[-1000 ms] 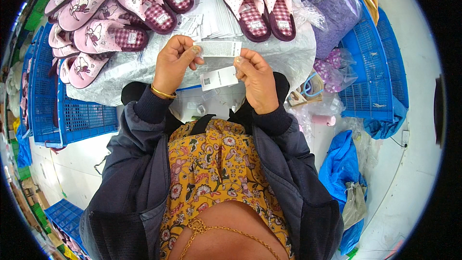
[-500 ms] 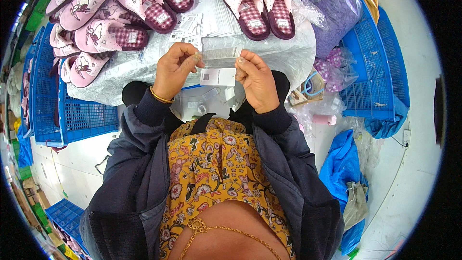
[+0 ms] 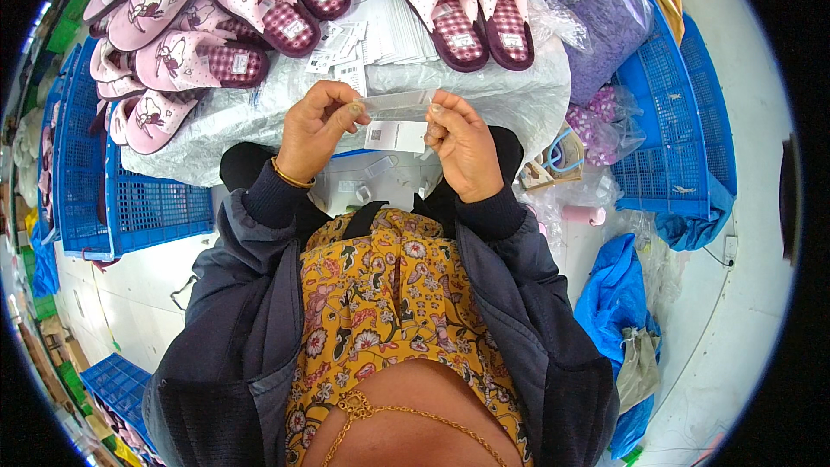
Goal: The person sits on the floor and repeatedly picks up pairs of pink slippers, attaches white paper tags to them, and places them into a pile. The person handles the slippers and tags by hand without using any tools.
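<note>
Above my lap, a clear plastic strip (image 3: 399,102) is stretched between my two hands. My left hand (image 3: 316,125) pinches one end between thumb and fingers, and my right hand (image 3: 465,143) pinches the other. Just below the strip, a white card tag (image 3: 395,136) with a square code hangs close to my right fingertips; what fastens it there is too small to make out. Beyond my hands, on the plastic-covered table (image 3: 259,125), lie a pair of pink and maroon slippers (image 3: 454,30) and a fanned stack of white cards (image 3: 393,22).
More slippers (image 3: 207,60) are heaped on the table's left side. Blue crates (image 3: 164,212) stand at the left, and another blue crate (image 3: 661,112) at the right, near a bag of purple material (image 3: 596,22). A blue plastic sheet (image 3: 609,294) lies on the floor.
The strip has tilted slightly, its right end a little higher, and the tag beneath has turned and shifted slightly. Both hands keep their pinch almost in place.
</note>
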{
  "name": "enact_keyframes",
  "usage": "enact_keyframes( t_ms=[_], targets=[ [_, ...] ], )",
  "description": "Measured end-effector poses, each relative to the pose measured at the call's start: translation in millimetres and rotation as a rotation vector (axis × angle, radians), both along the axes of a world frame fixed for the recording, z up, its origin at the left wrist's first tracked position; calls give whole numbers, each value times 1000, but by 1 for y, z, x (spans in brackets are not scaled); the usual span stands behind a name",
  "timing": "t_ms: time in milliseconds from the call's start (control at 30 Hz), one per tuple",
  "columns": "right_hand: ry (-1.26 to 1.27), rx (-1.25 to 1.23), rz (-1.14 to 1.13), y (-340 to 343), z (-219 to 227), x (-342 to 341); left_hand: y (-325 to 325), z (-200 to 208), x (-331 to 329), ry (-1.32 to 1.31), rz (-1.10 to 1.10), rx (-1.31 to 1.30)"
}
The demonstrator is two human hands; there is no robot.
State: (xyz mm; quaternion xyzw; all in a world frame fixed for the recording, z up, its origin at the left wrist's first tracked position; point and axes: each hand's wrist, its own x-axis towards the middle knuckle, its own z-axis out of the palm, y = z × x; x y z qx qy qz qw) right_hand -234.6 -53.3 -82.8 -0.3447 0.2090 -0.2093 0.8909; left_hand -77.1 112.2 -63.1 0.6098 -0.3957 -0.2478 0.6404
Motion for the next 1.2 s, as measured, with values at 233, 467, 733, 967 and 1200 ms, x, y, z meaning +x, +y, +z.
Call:
enact_keyframes(
  t_ms=[233,467,733,967,1200],
  targets=[
    [24,-89,80,-3,-3,-5,15,4,0,-359,-57,47],
    [-1,-140,125,0,-7,-10,29,5,-2,-542,-114,97],
    [52,-365,142,5,-2,-12,36,-5,8,-49,-316,192],
    [185,-640,281,18,0,-11,-5,-5,-12,-232,-215,321],
    [243,-834,298,19,0,-11,-2,-14,-24,-387,-85,275]
  ],
)
